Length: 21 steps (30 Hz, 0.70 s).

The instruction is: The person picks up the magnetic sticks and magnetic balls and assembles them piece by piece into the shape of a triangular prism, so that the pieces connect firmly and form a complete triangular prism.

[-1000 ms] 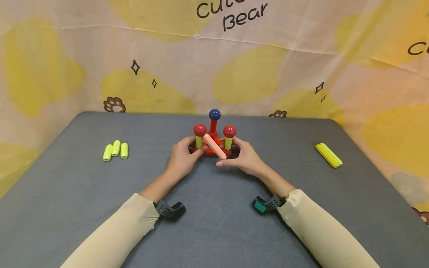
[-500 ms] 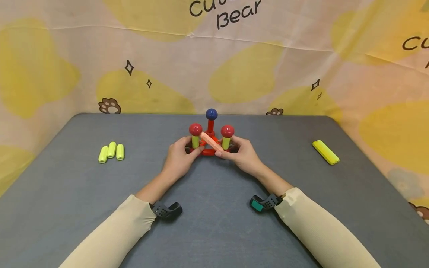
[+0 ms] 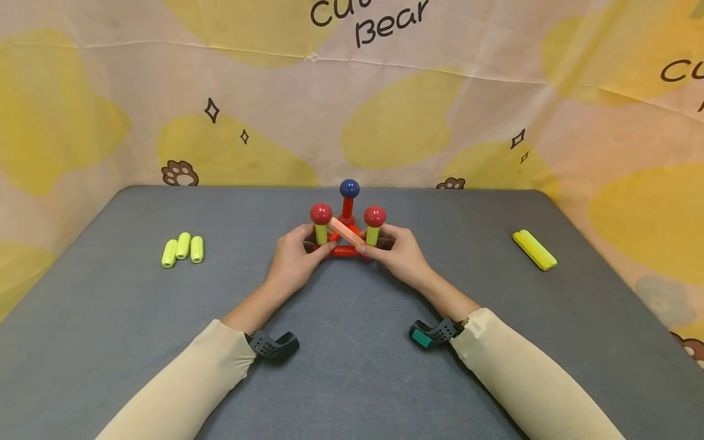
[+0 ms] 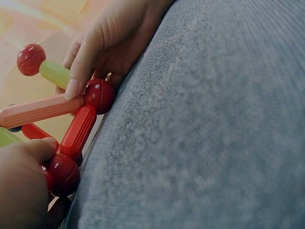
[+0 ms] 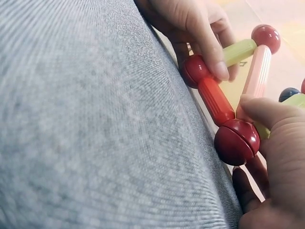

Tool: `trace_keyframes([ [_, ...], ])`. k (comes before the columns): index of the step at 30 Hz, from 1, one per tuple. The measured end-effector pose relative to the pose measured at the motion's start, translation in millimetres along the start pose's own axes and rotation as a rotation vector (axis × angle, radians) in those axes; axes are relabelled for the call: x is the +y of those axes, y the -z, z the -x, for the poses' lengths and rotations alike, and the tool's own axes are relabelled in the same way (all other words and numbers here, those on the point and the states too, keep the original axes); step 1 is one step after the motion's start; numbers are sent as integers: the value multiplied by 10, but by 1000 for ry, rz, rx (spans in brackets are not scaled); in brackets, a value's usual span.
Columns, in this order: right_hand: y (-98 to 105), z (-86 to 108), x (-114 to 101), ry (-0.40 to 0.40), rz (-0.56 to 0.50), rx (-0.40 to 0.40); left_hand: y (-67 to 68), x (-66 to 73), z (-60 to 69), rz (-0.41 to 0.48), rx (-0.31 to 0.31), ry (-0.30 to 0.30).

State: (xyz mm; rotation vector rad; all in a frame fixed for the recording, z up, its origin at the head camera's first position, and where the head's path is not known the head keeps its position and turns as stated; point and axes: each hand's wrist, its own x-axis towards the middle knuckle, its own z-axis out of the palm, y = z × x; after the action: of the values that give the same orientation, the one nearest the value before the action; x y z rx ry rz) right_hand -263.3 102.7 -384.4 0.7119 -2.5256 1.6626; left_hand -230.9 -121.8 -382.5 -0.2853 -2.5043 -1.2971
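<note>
Grips clamped: left hand on ball-and-stick frame, right hand on slanting pink stick. Three posts up; pink stick seems nearly fitted. Green sticks, yellow sticks unused on bench.

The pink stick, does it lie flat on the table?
No, in the head view the pink stick slants down from the upper left red ball to the right hand.
</note>
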Motion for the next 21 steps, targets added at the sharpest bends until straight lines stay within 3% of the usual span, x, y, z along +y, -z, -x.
trace_keyframes([
  [21, 7, -11, 19, -35, -3, -24, 2, -15, 0, -17, 17, -25],
])
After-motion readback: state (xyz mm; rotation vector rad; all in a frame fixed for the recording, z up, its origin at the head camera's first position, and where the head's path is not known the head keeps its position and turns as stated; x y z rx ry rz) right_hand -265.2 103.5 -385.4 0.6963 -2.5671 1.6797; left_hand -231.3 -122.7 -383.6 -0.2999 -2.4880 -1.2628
